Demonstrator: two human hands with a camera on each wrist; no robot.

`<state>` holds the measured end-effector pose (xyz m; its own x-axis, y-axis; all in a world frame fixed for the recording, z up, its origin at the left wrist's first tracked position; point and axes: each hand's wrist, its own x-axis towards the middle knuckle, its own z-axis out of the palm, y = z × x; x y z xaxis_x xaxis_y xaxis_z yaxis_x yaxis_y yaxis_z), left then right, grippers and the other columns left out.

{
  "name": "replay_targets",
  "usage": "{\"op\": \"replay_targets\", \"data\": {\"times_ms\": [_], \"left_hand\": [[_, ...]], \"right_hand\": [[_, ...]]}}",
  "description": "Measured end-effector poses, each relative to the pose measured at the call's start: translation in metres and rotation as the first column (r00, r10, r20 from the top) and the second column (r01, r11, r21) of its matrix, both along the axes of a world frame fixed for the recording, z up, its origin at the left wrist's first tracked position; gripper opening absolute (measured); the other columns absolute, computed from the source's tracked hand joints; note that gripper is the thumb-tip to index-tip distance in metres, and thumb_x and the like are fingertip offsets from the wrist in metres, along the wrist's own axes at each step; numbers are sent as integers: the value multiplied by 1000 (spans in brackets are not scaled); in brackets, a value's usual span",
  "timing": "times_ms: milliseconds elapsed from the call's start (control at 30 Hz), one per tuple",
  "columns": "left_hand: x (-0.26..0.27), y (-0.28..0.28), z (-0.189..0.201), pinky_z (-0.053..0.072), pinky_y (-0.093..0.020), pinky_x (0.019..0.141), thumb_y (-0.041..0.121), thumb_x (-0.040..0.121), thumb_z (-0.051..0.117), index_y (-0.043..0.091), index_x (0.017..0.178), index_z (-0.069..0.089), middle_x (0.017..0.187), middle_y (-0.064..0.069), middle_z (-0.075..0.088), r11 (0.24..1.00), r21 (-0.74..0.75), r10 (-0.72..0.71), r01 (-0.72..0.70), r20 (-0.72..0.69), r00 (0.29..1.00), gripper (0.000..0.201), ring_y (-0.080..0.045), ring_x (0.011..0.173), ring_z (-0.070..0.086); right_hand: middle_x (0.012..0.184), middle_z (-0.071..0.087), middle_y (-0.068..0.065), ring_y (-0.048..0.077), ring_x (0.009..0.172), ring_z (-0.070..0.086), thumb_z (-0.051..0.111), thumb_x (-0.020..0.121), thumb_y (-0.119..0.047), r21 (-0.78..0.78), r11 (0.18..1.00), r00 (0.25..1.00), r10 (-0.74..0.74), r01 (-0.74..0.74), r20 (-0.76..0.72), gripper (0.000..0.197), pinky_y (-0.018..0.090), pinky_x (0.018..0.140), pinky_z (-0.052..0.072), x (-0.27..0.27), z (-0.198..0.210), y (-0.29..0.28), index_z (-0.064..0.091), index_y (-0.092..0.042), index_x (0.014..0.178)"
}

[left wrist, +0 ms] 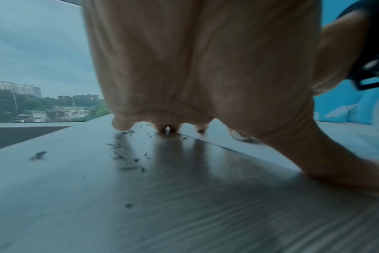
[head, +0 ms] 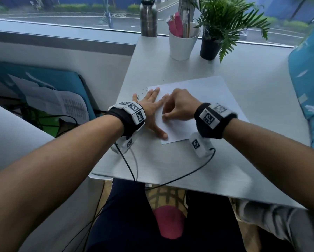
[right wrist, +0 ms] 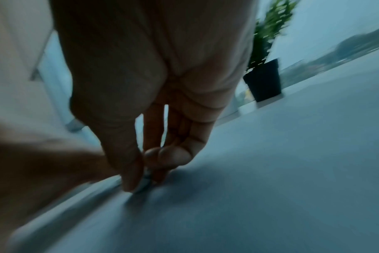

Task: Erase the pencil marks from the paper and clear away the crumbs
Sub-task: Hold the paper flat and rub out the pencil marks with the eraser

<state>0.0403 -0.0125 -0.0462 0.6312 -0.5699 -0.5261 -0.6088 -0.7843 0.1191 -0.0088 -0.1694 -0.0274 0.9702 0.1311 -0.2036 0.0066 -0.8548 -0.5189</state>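
A white sheet of paper [head: 198, 99] lies on the pale table [head: 170, 166]. My left hand [head: 152, 110] lies flat with spread fingers over the paper's left edge, pressing it down. My right hand [head: 178, 106] sits on the paper just right of it, fingers curled, pinching a small pale eraser [right wrist: 144, 184] between thumb and fingertips against the sheet. Dark eraser crumbs [left wrist: 128, 159] lie scattered on the table left of the paper, near my left fingertips [left wrist: 121, 125]; in the head view the crumbs [head: 142, 92] show beside the paper's top-left corner.
At the table's far end stand a white cup of pens [head: 183, 44], a black potted plant [head: 211, 46] and a steel bottle [head: 148, 19]. The table's left edge drops off close to the crumbs. Black cables [head: 130, 168] trail over the near edge.
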Motion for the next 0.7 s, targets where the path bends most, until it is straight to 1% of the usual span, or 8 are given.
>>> {"op": "replay_targets", "data": {"times_ms": [100,133,233,267,400,533,633,700], "left_hand": [[1,0,-1,-8,-67,114,86,39,76,40,151,-23,159,1,-33,1000,2,2,-2,-9,1000,156,-20,147,-27],[1,0,-1,-8,-67,114,86,39,75,40,151,-24,159,1,-34,1000,5,6,-6,-13,1000,156,-20,147,-27],[2,0,-2,-9,-66,115,87,36,74,41,150,-26,158,1,-34,1000,23,2,-2,0,1000,158,-19,147,-27],[2,-1,-2,-9,-65,115,87,37,74,41,150,-26,158,1,-34,1000,28,-5,5,4,1000,158,-19,147,-27],[1,0,-1,-10,-64,115,88,38,73,39,151,-24,159,-1,-32,999,31,-14,13,22,1000,157,-21,148,-25],[4,-1,-5,-12,-61,116,89,36,72,39,151,-24,159,0,-33,999,44,-28,26,39,999,158,-20,147,-27],[3,2,-4,-15,-59,115,86,41,74,39,152,-23,159,-1,-33,999,5,-36,36,17,999,154,-21,147,-28],[2,7,-2,-16,-58,115,86,45,72,39,152,-21,159,-1,-32,999,-34,-41,42,6,999,149,-21,147,-27]], "right_hand": [[72,73,1,8,66,64,81,69,-23,40,983,982,-180,177,61,12,21,66,51,7,1,-19,79,-16,79],[72,73,1,8,66,64,81,69,-22,46,982,980,-188,185,71,11,20,65,51,5,0,-17,79,-16,79],[68,72,-4,3,61,63,81,69,-23,12,1000,1000,11,-11,0,7,12,59,47,-8,-2,0,78,-19,74],[68,72,-5,3,61,62,81,69,-24,8,1000,1000,16,-16,-5,8,10,59,44,-7,-1,-2,78,-20,74],[70,72,-1,4,62,60,80,70,-24,31,985,980,-175,173,99,12,11,61,41,5,0,-21,79,-17,79],[67,70,-10,-3,60,61,79,72,-23,24,998,998,59,-58,-33,4,8,58,44,-25,0,-3,77,-20,74],[68,70,-8,-5,54,60,79,75,-23,66,991,992,-122,119,45,8,15,62,47,-16,9,-34,77,-17,79],[75,70,-4,-1,62,62,78,77,-24,33,968,967,-249,248,49,10,19,68,47,-12,11,-60,76,-15,82]]}}
